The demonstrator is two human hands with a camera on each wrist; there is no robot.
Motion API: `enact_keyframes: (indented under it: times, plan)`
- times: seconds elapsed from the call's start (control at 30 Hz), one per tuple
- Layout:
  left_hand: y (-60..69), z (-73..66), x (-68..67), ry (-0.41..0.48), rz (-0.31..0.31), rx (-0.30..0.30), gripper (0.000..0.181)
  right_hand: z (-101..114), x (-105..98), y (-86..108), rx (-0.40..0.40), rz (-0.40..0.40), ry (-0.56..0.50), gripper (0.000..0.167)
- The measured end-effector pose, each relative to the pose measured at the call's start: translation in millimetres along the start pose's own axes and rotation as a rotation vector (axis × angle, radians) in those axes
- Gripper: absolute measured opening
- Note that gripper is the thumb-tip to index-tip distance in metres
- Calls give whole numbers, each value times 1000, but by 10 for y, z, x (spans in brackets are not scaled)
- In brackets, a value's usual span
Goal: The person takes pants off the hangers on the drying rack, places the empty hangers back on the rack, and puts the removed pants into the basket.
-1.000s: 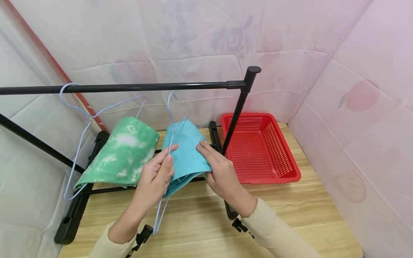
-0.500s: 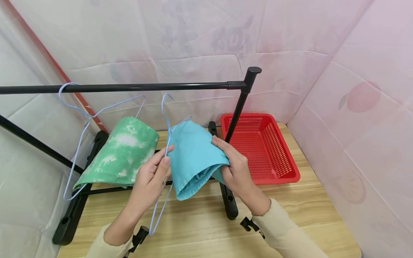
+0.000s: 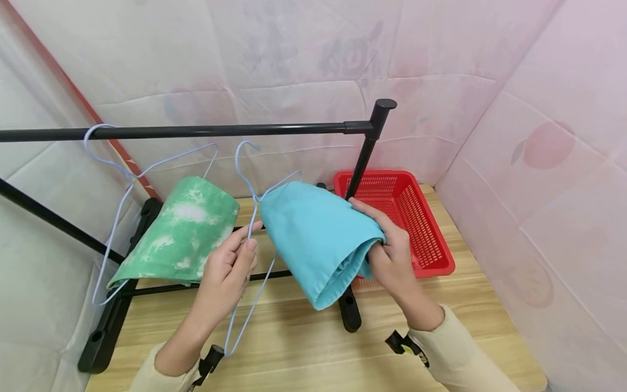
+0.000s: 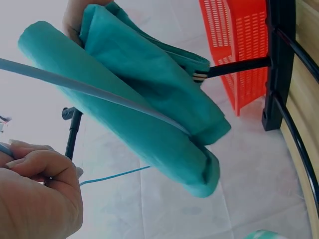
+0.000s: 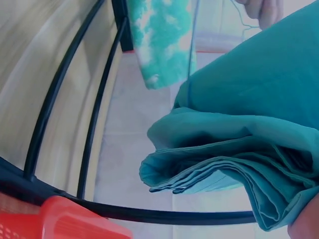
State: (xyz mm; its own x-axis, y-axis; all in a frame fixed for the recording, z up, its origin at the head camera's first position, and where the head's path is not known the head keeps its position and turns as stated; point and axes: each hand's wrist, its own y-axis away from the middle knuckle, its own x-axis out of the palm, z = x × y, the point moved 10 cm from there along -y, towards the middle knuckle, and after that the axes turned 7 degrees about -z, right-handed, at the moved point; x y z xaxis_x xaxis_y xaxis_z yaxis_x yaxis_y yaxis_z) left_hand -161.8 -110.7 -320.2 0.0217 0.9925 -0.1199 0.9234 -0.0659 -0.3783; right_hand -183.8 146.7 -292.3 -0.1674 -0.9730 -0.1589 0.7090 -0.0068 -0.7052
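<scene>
My left hand (image 3: 227, 275) pinches the side wire of a pale blue wire hanger (image 3: 237, 163) between thumb and fingers. A folded turquoise cloth (image 3: 313, 234) is draped over that hanger's bar, its lower end flaring to the right. At its right edge, my right hand (image 3: 395, 255) grips the cloth, thumb tucked out of sight. Several folded layers of the cloth (image 5: 219, 164) show in the right wrist view. The hanger's hook stands just below the black rail (image 3: 220, 131), apart from it as far as the head view shows. In the left wrist view, the hanger wire crosses the cloth (image 4: 129, 119).
A second hanger (image 3: 116, 226) hooks over the rail at left, carrying a green and white tie-dyed cloth (image 3: 188, 228). The black rack's right post (image 3: 362, 160) stands before a red perforated basket (image 3: 433, 228). All stand on a wood-grain table (image 3: 294, 348).
My right hand has moved right, drawing the cloth's end outward so it spreads wider. The held hanger's hook has shifted slightly left and turned; my left hand has barely moved.
</scene>
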Motion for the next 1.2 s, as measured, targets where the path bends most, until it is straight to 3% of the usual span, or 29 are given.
enact_keyframes:
  times: [0.23,0.4,0.63,0.9,1.2]
  plan:
    - [-3,-9,5,-2,-1,35,35,55,-187,-24,69,-31,-119,47]
    - [-4,25,6,-11,-1,12,35,163,-235,-17,71,-40,-211,39]
    - [9,60,-44,-37,-6,6,35,343,-372,-71,7,-47,-257,35]
    - [11,111,-83,-43,-7,-38,34,349,-612,-88,64,-73,-265,33]
    - [-15,122,-93,-48,-16,-35,33,475,-907,-133,-56,-54,-397,32]
